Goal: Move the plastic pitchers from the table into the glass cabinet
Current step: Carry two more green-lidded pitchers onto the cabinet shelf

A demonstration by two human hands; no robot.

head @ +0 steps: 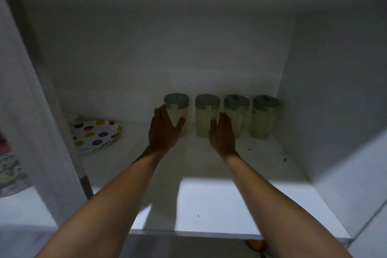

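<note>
Left hand (164, 126): reaches deep into the cabinet, thumb and fingers spread around the leftmost pitcher (177, 115), palm against its near side; it looks wrapped on the body, though I cannot tell how firm the hold is.
Right hand (222, 130): sits between the second pitcher (206, 115) and the third pitcher (236, 115), thumb touching the second, fingers reaching toward the third; whether it is clamped on either I cannot tell.
Landmark: the rightmost pitcher (264, 116), standing upright just beside the cabinet's right wall (326, 94).
Row: the other three stand upright to the left of that one, side by side along the back of the shelf (209, 201), near one another with narrow gaps.
Contents: every pitcher carries a green lid; the pale translucent bodies look empty, but the dim light leaves that unsure.
Other item: a polka-dot plate (97, 135) lies flat on the same shelf, well to the left of the row.
Progress: four pitchers are inside the cabinet; judged from this, the hands are settling the last placement.
Left to do: the tabletop is out of view, so whether more remain I cannot tell.
</note>
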